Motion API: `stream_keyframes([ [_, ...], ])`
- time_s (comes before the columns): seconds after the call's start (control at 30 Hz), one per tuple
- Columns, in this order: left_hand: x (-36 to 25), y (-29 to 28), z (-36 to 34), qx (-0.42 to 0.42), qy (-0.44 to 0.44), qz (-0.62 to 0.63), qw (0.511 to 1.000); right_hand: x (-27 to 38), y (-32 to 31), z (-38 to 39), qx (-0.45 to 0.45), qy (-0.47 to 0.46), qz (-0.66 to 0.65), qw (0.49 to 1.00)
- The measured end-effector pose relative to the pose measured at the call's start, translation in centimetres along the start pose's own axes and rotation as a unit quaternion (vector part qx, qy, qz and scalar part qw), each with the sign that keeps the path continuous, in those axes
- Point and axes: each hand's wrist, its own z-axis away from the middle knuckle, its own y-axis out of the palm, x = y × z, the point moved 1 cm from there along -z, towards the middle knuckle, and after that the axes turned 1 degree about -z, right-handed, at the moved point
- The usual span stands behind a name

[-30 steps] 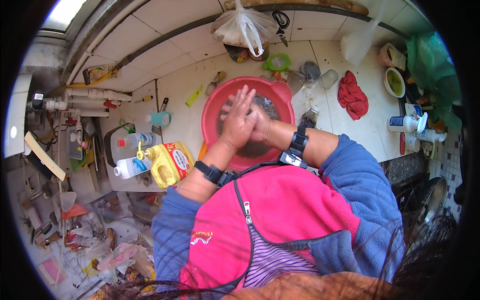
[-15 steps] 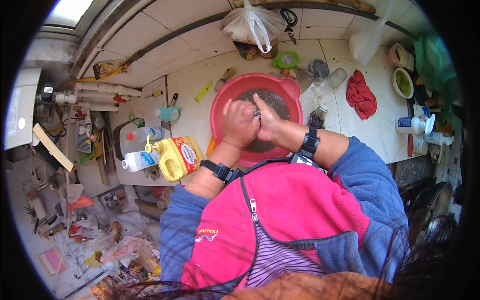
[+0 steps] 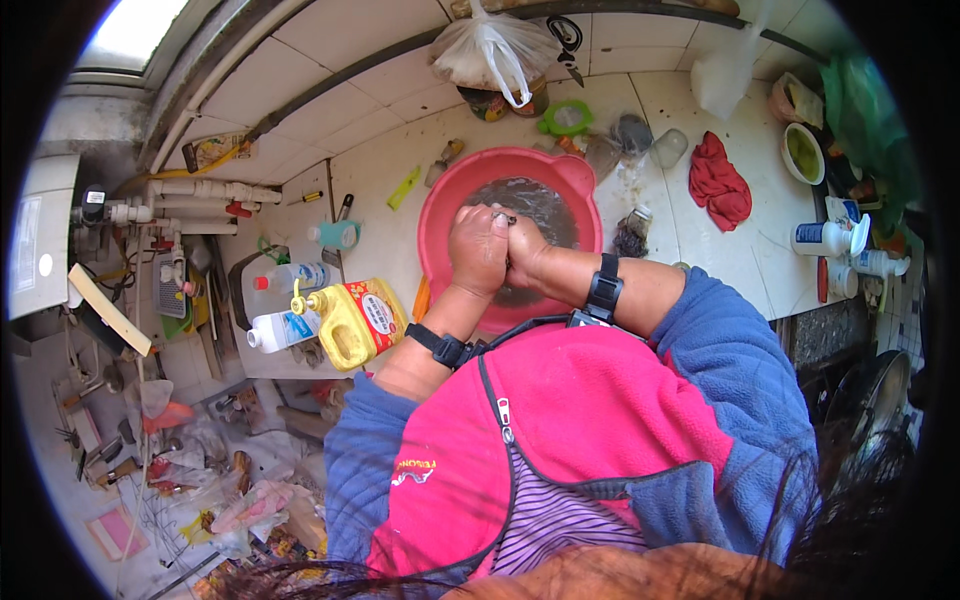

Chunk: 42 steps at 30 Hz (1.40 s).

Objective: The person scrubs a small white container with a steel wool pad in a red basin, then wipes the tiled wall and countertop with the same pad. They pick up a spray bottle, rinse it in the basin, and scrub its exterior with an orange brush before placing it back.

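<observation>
L hand (image 3: 478, 245) & R hand (image 3: 525, 248) were pressed together over the basin (image 3: 588, 235), w/ a small dark lump (image 3: 510, 219) poking out btwn them at the thumb side. Main risk, prob.: the lump slipping out & dropping into the water (image 3: 548, 200), as skin looked wet & so little of it showed. Pressing too hard might've squeezed it out sideways; a sharp edge, if it had one, might've nicked a palm. Forearms leaned in close to the near rim, so a bump there could've tipped the basin or slopped water over.

L hand was curled in, knuckles up, no gap visible vs. the R. R hand lay against it, fingers mostly hidden, so couldn't tell how far they were bent. Both were inside the rim, above murky grey water; couldn't tell if the undersides touched it.

Basin sat on the worktop (image 3: 385, 248). Just R of it: a jar (image 3: 632, 232) w/ dark contents, poss. in reach of an elbow knock. Farther R, a red cloth (image 3: 718, 180). L of the basin: a yellow jug (image 3: 360, 322), w/ a white bottle (image 3: 283, 330) beside it. Beyond the far rim, a green item (image 3: 567, 118); above, a tied plastic bag (image 3: 490, 52) hung by the wall.
</observation>
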Motion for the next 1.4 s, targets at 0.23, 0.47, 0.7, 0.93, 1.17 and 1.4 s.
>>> stream_keyframes([
  [0.23,1.4,-2.7,-0.5,-0.096,-0.291,0.445,0.842,3.5,-1.9,0.9,-0.044,0.075,0.257,0.962],
  [0.47,-0.3,-3.2,-1.4,-0.042,-0.201,0.642,0.739,2.1,-2.7,-0.2,-0.07,0.149,0.241,0.956],
  [0.7,-0.6,-3.0,-0.5,0.023,-0.079,0.064,0.995,1.9,-0.1,1.2,0.116,0.156,-0.018,0.981],
  [0.93,-2.1,-1.3,0.4,0.027,0.086,-0.2,0.976,0.9,-0.1,1.4,0.083,0.028,0.06,0.994],
  [1.17,-2.1,-1.2,0.3,0.022,0.141,-0.117,0.983,0.9,-1.3,1.2,0.124,0.016,0.083,0.989],
  [1.4,-2.6,-1.9,0.5,0.011,0.086,-0.124,0.989,1.7,-0.2,1.6,0.054,0.011,0.092,0.994],
])
